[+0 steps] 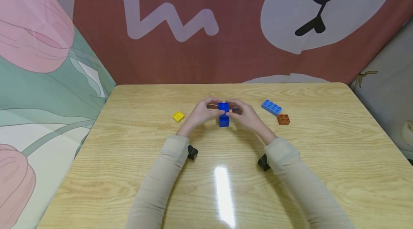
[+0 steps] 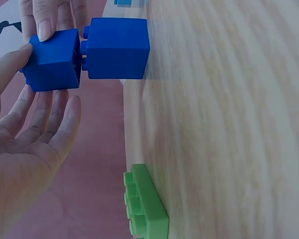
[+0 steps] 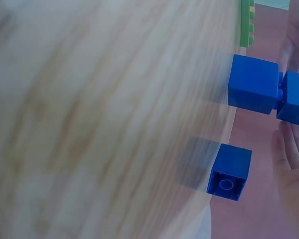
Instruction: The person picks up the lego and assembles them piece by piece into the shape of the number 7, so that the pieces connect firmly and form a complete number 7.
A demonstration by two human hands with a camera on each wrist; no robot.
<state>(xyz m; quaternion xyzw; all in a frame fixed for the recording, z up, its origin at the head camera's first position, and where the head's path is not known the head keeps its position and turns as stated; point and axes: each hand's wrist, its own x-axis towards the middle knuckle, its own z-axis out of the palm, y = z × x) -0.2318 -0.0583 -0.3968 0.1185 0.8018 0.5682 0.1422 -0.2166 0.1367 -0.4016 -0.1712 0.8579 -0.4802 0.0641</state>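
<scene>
My left hand [image 1: 204, 111] and right hand [image 1: 245, 115] both pinch a blue toy brick [image 2: 52, 62] from opposite sides. Below it, another blue brick [image 1: 224, 121] stands on the table. The left wrist view shows studs in a narrow gap between the two, with the held brick slightly tilted over the lower one. A third blue brick [image 3: 230, 172] lies on its side near my right hand, its hollow underside showing; in the head view that hand mostly hides it. A green brick [image 2: 145, 201] stands near my left hand.
On the wooden table [image 1: 129, 171], a yellow brick [image 1: 178, 116] lies left of my hands. At the right lie a lighter blue long brick [image 1: 271, 107] and a brown brick [image 1: 283, 119]. A reddish printed cloth [image 1: 226, 56] hangs behind the table's far edge.
</scene>
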